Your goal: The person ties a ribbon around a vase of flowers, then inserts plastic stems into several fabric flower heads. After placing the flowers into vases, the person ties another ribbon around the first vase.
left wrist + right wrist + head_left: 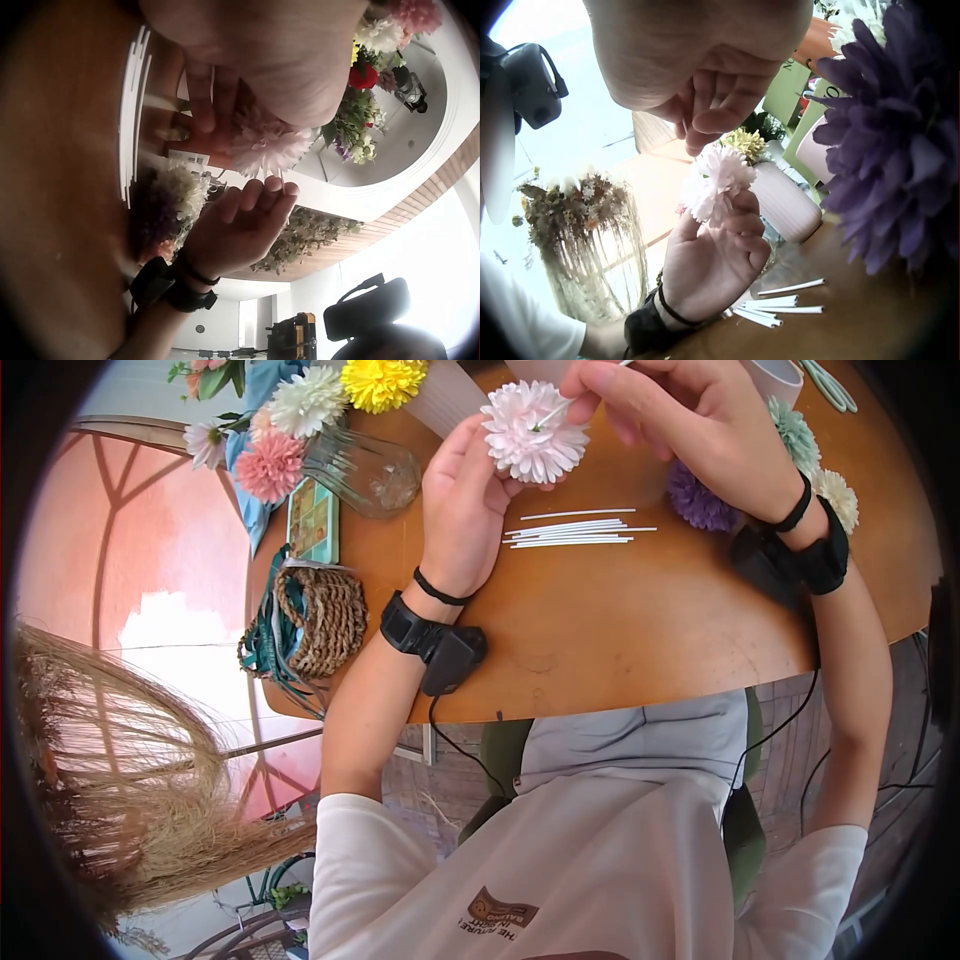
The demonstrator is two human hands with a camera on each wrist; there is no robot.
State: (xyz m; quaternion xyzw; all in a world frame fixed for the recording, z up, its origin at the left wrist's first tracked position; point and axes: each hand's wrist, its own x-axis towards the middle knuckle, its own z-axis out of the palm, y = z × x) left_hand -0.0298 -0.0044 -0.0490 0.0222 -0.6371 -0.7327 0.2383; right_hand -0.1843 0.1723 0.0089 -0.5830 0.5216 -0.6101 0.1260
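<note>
A pale pink flower head (535,432) rests in the left hand (465,510), whose fingers curl beneath it. Above and to its right, the right hand (700,440) pinches a thin white stick (556,412) that reaches to the flower's centre. In the left wrist view the right hand (240,229) has its fingertips close against the flower (270,150). The right wrist view shows the flower (718,184) upon the left fingers (716,255). Several white sticks (580,532) lie on the table between the hands.
A glass vase (375,472) with a yellow flower (384,380) and others stands at the back left, beside a green box (314,525) and a woven basket (330,618). A purple flower (700,500) lies under the right hand, near teal and cream ones. Coiled cord (832,385) is at the back right.
</note>
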